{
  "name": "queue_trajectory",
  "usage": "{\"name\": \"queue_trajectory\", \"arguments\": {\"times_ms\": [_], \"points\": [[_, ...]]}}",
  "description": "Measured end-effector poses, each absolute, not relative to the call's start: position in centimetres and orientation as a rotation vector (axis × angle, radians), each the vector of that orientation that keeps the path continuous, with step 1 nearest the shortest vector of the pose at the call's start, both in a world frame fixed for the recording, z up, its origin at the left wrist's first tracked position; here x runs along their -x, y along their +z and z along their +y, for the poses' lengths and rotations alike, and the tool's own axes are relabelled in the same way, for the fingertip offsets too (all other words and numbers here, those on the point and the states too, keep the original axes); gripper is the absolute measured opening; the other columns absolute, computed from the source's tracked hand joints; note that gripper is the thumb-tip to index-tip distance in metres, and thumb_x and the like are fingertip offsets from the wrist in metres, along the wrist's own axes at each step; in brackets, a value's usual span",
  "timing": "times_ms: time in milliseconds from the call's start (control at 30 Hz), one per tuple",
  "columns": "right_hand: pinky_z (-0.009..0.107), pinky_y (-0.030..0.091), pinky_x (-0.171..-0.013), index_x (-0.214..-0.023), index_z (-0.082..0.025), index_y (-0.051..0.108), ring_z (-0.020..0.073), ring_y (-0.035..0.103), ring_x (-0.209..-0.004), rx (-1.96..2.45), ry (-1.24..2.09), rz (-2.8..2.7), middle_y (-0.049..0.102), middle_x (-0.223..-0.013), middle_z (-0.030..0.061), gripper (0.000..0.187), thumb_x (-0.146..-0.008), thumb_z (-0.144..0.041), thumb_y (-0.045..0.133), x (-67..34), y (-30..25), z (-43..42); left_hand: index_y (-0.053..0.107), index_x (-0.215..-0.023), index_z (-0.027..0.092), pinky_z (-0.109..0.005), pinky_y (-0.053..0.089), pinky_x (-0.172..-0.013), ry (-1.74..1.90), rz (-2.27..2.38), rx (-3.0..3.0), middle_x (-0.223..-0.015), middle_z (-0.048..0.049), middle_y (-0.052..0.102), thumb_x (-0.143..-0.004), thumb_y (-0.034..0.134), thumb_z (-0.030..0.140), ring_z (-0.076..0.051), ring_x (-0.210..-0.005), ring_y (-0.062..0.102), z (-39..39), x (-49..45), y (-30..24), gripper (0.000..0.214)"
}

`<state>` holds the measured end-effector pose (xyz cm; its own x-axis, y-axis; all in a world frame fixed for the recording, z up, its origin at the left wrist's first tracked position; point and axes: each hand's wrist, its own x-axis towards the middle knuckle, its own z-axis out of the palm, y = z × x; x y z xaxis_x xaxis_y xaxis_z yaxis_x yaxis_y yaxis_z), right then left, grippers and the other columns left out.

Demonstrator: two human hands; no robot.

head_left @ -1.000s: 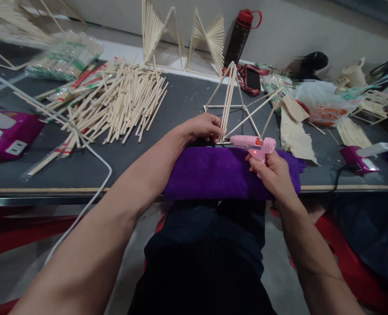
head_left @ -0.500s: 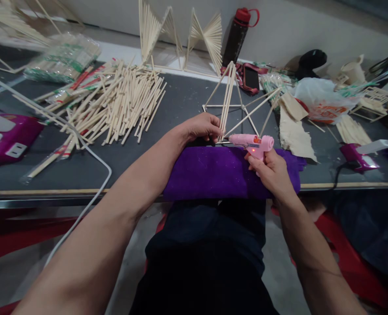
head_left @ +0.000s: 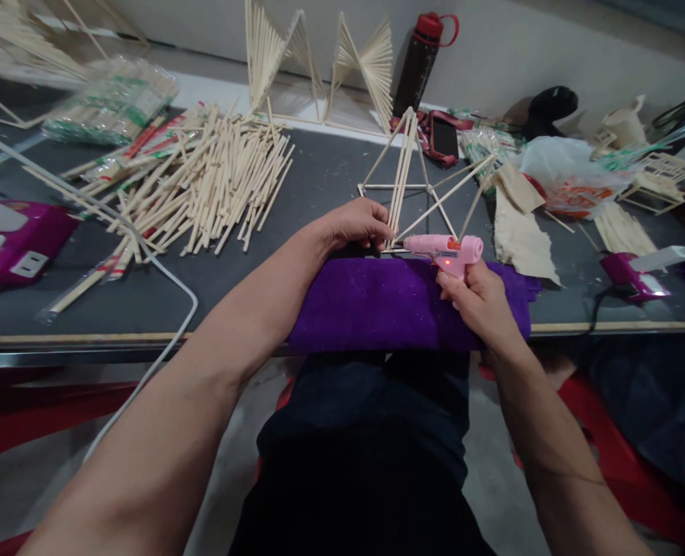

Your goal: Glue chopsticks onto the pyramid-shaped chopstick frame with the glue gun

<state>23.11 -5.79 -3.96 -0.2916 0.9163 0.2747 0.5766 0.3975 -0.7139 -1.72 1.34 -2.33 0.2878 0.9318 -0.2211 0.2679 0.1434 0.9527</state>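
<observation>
My right hand [head_left: 481,297] is wrapped round the handle of a pink glue gun [head_left: 443,251], whose small orange light glows. The gun's nozzle points left, close to the bottom ends of the upright sticks. With fingers pinched, my left hand [head_left: 362,224] grips a wooden stick [head_left: 398,189] near its lower end. That stick stands among a few others in a frame of joined wooden sticks [head_left: 394,187], which rests on the dark table. Just in front of the frame, a folded purple cloth [head_left: 371,305] lies under my right wrist.
A heap of loose wooden sticks [head_left: 215,177] covers the left of the table. Finished-looking stick structures [head_left: 371,69] and a dark bottle [head_left: 417,66] stand at the back. A white cable [head_left: 168,270] crosses at left. A plastic bag [head_left: 574,177] sits at right.
The glue gun has tilted very slightly in my right hand. My left hand stays in place at the sticks.
</observation>
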Motion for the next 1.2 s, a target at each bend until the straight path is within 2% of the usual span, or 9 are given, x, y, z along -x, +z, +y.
{"name": "queue_trajectory", "arguments": {"times_ms": [433,933,1200], "points": [[0.030,0.038,-0.061,-0.088,-0.017,0.057,0.0151,0.054,-0.059,1.275,0.678,-1.974,0.060,-0.066,-0.0008,0.020,-0.089,-0.037,0.059,-23.12,-4.16,-5.73,0.062,-0.063,0.012,-0.022,0.030,-0.047,0.707,1.233,-1.367,-0.052,-0.0025,0.061,-0.076,0.066,0.004,-0.007,-0.047,0.053,1.40,1.65,-2.33,0.015],[0.029,0.038,-0.060,-0.076,-0.019,0.052,0.0148,0.053,-0.057,1.308,0.637,-1.999,0.059,-0.062,-0.0004,0.024,-0.087,-0.041,0.057,-22.97,-3.91,-5.71,0.062,-0.062,0.013,-0.021,0.030,-0.046,0.705,1.225,-1.374,-0.052,-0.0025,0.062,-0.074,0.066,0.004,-0.008,-0.046,0.054,1.54,1.70,-2.48,0.015],[0.030,0.037,-0.061,-0.078,-0.020,0.052,0.0148,0.052,-0.056,1.336,0.657,-2.007,0.059,-0.062,-0.0010,0.023,-0.087,-0.040,0.057,-23.01,-3.90,-5.68,0.063,-0.064,0.013,-0.021,0.030,-0.046,0.705,1.222,-1.371,-0.051,-0.0022,0.061,-0.074,0.066,0.005,-0.007,-0.045,0.053,1.60,1.77,-2.64,0.013]]}}
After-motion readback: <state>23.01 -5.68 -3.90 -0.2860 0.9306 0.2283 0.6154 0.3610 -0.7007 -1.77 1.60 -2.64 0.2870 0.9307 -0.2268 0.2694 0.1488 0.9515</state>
